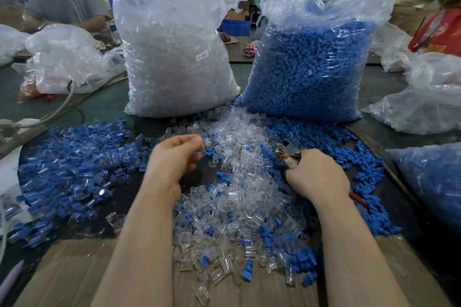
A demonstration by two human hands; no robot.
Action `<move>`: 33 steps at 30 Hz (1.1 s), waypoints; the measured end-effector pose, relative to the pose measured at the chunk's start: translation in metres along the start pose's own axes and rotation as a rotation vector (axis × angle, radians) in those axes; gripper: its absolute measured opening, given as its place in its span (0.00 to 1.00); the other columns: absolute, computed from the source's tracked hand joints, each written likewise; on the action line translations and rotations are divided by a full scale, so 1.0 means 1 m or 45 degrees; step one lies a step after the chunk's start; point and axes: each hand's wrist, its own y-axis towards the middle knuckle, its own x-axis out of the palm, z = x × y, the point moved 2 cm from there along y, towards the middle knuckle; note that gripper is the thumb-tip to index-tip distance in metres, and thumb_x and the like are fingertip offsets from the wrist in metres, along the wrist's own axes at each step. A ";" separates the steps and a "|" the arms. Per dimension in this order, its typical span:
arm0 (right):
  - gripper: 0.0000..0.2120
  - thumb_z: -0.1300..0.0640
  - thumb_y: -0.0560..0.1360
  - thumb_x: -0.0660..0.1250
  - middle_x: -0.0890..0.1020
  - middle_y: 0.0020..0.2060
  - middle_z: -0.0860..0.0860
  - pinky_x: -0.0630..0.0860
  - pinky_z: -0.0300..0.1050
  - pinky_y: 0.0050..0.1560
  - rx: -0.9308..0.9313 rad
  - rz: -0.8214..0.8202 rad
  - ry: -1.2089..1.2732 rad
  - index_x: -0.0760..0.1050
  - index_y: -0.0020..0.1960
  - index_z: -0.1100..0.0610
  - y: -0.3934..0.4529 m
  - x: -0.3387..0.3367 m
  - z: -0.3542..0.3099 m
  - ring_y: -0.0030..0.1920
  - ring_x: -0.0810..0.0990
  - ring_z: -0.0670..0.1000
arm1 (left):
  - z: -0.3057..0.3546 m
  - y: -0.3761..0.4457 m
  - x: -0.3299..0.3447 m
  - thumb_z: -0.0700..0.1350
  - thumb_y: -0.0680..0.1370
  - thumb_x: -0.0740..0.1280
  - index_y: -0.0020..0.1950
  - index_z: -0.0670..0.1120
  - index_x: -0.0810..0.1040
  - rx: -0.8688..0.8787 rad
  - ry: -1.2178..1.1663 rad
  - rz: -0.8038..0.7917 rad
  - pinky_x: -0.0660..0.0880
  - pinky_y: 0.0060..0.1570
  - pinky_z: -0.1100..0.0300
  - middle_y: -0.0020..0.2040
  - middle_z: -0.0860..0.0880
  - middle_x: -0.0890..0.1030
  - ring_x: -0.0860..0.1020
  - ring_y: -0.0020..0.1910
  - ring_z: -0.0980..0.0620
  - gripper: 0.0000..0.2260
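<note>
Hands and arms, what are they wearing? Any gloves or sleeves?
No gloves. The left hand and the right hand are bare, and no rings show. The left forearm and the right forearm are bare too: no sleeve, watch or bracelet is in view down to the bottom edge of the picture.

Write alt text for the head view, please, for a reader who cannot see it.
A person's right hand grips pliers while the left hand hovers, fingers curled, over loose clear plastic pieces and blue plastic pieces. Behind them stand a bag of clear parts and a bag of blue parts.
</note>
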 end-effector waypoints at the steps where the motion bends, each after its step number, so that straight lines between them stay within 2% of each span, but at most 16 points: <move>1: 0.06 0.52 0.72 0.67 0.75 0.36 0.51 0.62 0.42 0.29 -0.016 -0.001 0.008 0.71 0.43 0.54 0.000 0.001 -0.001 0.34 0.71 0.52 | -0.001 -0.002 0.005 0.43 0.76 0.71 0.50 0.49 0.82 0.045 0.198 -0.037 0.72 0.38 0.64 0.44 0.52 0.84 0.79 0.42 0.56 0.03; 5: 0.07 0.51 0.73 0.65 0.77 0.39 0.53 0.67 0.45 0.34 -0.081 0.002 0.014 0.73 0.47 0.54 0.001 0.005 -0.002 0.39 0.75 0.57 | -0.009 -0.004 0.023 0.45 0.76 0.72 0.54 0.53 0.81 0.191 0.648 -0.185 0.76 0.42 0.62 0.50 0.53 0.82 0.81 0.46 0.55 0.08; 7: 0.08 0.51 0.73 0.65 0.76 0.39 0.52 0.67 0.45 0.34 -0.098 -0.004 -0.011 0.72 0.48 0.54 0.002 0.006 -0.002 0.40 0.75 0.57 | -0.014 -0.003 0.030 0.45 0.77 0.70 0.61 0.57 0.78 0.282 0.894 -0.267 0.73 0.43 0.63 0.56 0.53 0.78 0.79 0.50 0.55 0.13; 9: 0.08 0.51 0.74 0.65 0.75 0.39 0.52 0.66 0.46 0.34 -0.101 -0.009 -0.027 0.72 0.48 0.54 0.002 0.006 -0.001 0.41 0.75 0.57 | -0.018 -0.002 0.036 0.45 0.78 0.69 0.64 0.58 0.77 0.334 1.037 -0.314 0.70 0.46 0.64 0.57 0.54 0.77 0.77 0.52 0.55 0.15; 12: 0.07 0.52 0.74 0.65 0.76 0.39 0.52 0.66 0.45 0.34 -0.109 -0.017 -0.020 0.72 0.48 0.54 0.002 0.007 -0.001 0.41 0.75 0.57 | -0.019 -0.002 0.038 0.44 0.77 0.70 0.54 0.56 0.81 0.370 1.015 -0.253 0.68 0.39 0.70 0.48 0.58 0.82 0.77 0.45 0.63 0.08; 14: 0.07 0.52 0.74 0.65 0.77 0.40 0.53 0.66 0.46 0.35 -0.100 -0.017 -0.013 0.72 0.48 0.54 0.002 0.006 -0.001 0.42 0.76 0.58 | -0.019 -0.002 0.037 0.46 0.76 0.72 0.49 0.56 0.81 0.382 1.004 -0.202 0.67 0.37 0.72 0.43 0.61 0.80 0.75 0.42 0.65 0.05; 18: 0.07 0.52 0.75 0.64 0.76 0.39 0.53 0.67 0.46 0.34 -0.075 -0.025 0.015 0.71 0.46 0.55 0.001 0.004 -0.001 0.41 0.75 0.57 | -0.017 -0.004 0.034 0.47 0.74 0.74 0.41 0.57 0.78 0.399 0.963 -0.166 0.69 0.37 0.68 0.39 0.60 0.79 0.76 0.41 0.64 0.06; 21: 0.06 0.52 0.74 0.65 0.77 0.38 0.53 0.67 0.45 0.33 -0.048 0.038 0.086 0.71 0.44 0.54 0.000 0.001 -0.002 0.38 0.75 0.56 | -0.013 -0.005 0.034 0.47 0.73 0.75 0.41 0.55 0.80 0.396 0.754 -0.125 0.70 0.36 0.67 0.39 0.57 0.81 0.79 0.40 0.61 0.06; 23: 0.07 0.51 0.74 0.64 0.78 0.39 0.53 0.68 0.46 0.35 -0.054 0.118 0.128 0.72 0.46 0.54 0.001 0.000 -0.002 0.39 0.75 0.56 | -0.009 -0.006 0.034 0.45 0.74 0.75 0.44 0.53 0.81 0.377 0.554 -0.128 0.75 0.41 0.65 0.39 0.55 0.83 0.81 0.40 0.58 0.04; 25: 0.07 0.51 0.75 0.64 0.77 0.37 0.51 0.67 0.46 0.34 -0.086 0.201 0.187 0.71 0.46 0.54 0.001 -0.002 -0.002 0.36 0.73 0.54 | -0.005 -0.008 0.035 0.41 0.76 0.73 0.50 0.48 0.82 0.332 0.302 -0.185 0.79 0.44 0.62 0.41 0.51 0.85 0.83 0.41 0.56 0.04; 28: 0.08 0.50 0.75 0.66 0.73 0.34 0.47 0.61 0.46 0.31 -0.130 0.307 0.276 0.69 0.45 0.52 0.002 -0.004 -0.004 0.32 0.67 0.48 | 0.003 -0.013 0.038 0.36 0.78 0.68 0.55 0.44 0.79 0.260 -0.128 -0.290 0.79 0.41 0.65 0.43 0.48 0.86 0.83 0.39 0.56 0.07; 31: 0.10 0.47 0.76 0.67 0.71 0.34 0.45 0.63 0.47 0.35 -0.200 0.357 0.365 0.69 0.46 0.51 0.002 -0.005 -0.009 0.36 0.70 0.52 | 0.007 -0.015 0.041 0.35 0.80 0.65 0.54 0.44 0.80 0.175 -0.461 -0.339 0.80 0.41 0.65 0.43 0.47 0.86 0.83 0.39 0.56 0.07; 33: 0.08 0.48 0.76 0.67 0.75 0.36 0.46 0.66 0.47 0.38 -0.251 0.330 0.467 0.72 0.46 0.51 0.002 -0.005 -0.011 0.39 0.73 0.54 | 0.008 -0.015 0.042 0.35 0.80 0.64 0.53 0.43 0.81 0.092 -0.606 -0.361 0.81 0.43 0.64 0.42 0.46 0.86 0.83 0.39 0.55 0.07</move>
